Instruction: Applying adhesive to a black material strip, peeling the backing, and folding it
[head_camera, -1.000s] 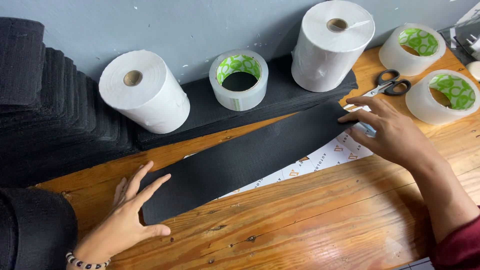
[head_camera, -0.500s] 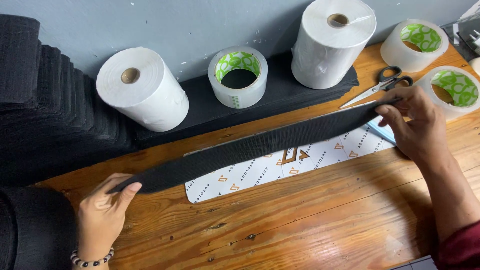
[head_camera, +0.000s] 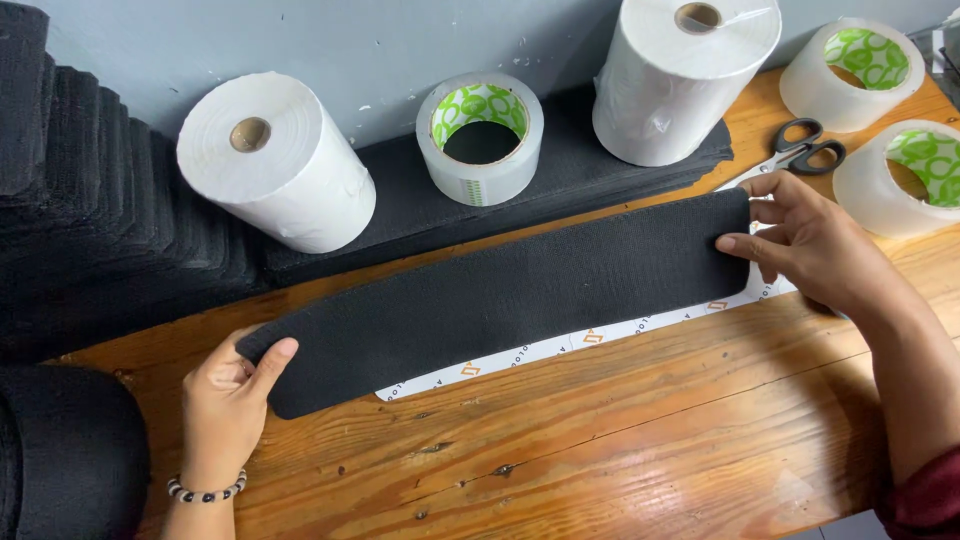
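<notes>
Hands held a long black fabric strip (head_camera: 500, 300) by its two ends, stretched across the middle of the frame over the wooden table (head_camera: 620, 440). The left hand (head_camera: 225, 400), lower left, pinched the rounded end, thumb on top and fingers curled beneath; the right hand (head_camera: 810, 245), at the right, gripped the squarer end, thumb under the edge and fingertips pressed on the upper face. Held that way, the strip lay flat and taut, apparently so that it sat squarely above the white patterned sheet (head_camera: 560, 347), whose lower edge peeked out along the strip's near side. The strip's far edge ran just beside a stack of black fabric pieces (head_camera: 420, 210) along the wall; on that stack stood a white paper roll (head_camera: 275, 160) at upper left, a clear tape roll (head_camera: 482, 135) in the upper middle and a taller white roll (head_camera: 680, 80) to its right. Scissors (head_camera: 795, 155) lay near the right hand's knuckles, with two more tape rolls (head_camera: 880, 115) at the upper right corner. Open room was toward the bottom of the frame, where bare wood ran to the table's near edge; the top and left were crowded, more piled black material (head_camera: 80, 220) filling the left side.
</notes>
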